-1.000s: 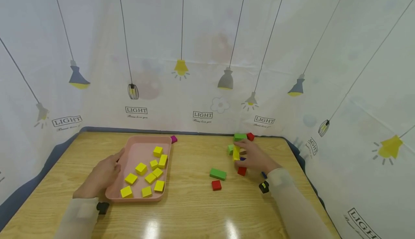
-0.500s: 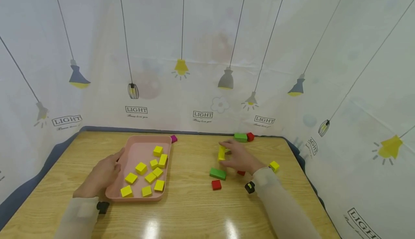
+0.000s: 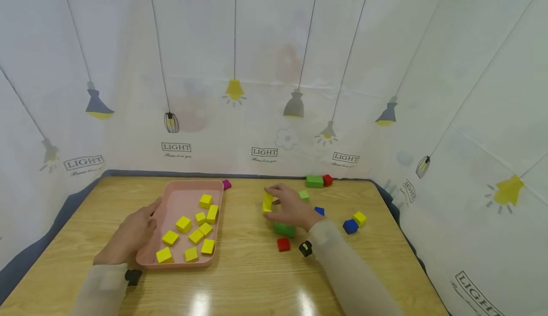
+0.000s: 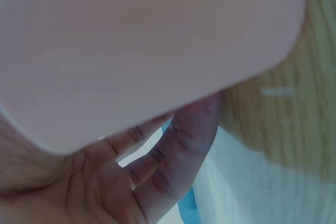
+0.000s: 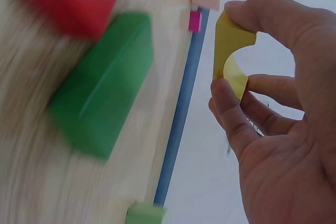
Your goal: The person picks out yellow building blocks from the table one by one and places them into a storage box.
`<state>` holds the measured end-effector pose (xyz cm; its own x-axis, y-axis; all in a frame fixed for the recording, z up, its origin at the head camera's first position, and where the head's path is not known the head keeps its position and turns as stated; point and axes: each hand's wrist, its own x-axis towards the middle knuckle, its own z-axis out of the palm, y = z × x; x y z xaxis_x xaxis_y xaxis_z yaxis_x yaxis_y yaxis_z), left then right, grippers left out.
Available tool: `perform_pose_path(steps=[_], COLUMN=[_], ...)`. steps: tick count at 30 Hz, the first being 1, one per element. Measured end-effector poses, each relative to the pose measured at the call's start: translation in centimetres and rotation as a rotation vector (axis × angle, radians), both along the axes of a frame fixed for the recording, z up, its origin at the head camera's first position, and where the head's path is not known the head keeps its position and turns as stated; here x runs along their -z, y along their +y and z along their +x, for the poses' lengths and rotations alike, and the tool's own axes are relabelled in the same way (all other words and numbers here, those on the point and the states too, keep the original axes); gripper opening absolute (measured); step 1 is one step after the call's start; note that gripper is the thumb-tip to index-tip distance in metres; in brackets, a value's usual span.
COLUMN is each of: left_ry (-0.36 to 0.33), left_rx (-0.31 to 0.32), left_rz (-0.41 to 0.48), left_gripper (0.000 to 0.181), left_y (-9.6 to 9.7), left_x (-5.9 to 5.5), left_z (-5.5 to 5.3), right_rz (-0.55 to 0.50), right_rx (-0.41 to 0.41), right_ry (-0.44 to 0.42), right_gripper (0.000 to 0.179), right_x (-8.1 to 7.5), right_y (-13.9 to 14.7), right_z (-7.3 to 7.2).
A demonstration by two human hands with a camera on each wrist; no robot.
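Observation:
In the head view my left hand (image 3: 130, 235) holds the left edge of a pink tray (image 3: 171, 197). Its fingers bend up against the tray wall (image 4: 147, 51) in the left wrist view, where the tray partly hides them. Several yellow blocks (image 3: 184, 224) lie inside the tray. My right hand (image 3: 293, 206) pinches a yellow arch block (image 5: 231, 43) between thumb and fingers. The block is upright above the table, right of the tray, its curved cutout facing the palm. Beneath this hand lies a green block (image 3: 284, 230), with a red block (image 3: 283, 244) nearer the front.
To the right lie a blue block (image 3: 350, 226), a yellow block (image 3: 359, 218) and another blue block (image 3: 319, 211). A light green block (image 3: 303, 195) sits behind the right hand. Green (image 3: 314, 182) and red (image 3: 327, 180) blocks stand along the back edge. A magenta block (image 3: 227, 184) is beside the tray.
My right hand has carried the yellow arch block left toward the tray, uncovering blue and yellow blocks on the right. The left hand stays on the tray. The head view has shifted slightly.

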<state>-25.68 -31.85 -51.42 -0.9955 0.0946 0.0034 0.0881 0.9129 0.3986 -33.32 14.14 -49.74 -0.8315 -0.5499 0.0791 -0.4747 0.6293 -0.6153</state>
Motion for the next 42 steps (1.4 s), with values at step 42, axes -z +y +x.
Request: perform_pose_path(steps=[42], left_ry=[-0.083], left_rx=[-0.015], left_rz=[0.116], left_gripper=[0.071], left_y=[-0.2], left_x=[-0.2], left_z=[0.3], right_rz=[0.245], right_rx=[-0.174], right_ry=[0.096], right_gripper=[0.083], right_x=[-3.3], right_y=[-24.0], right_z=[3.3])
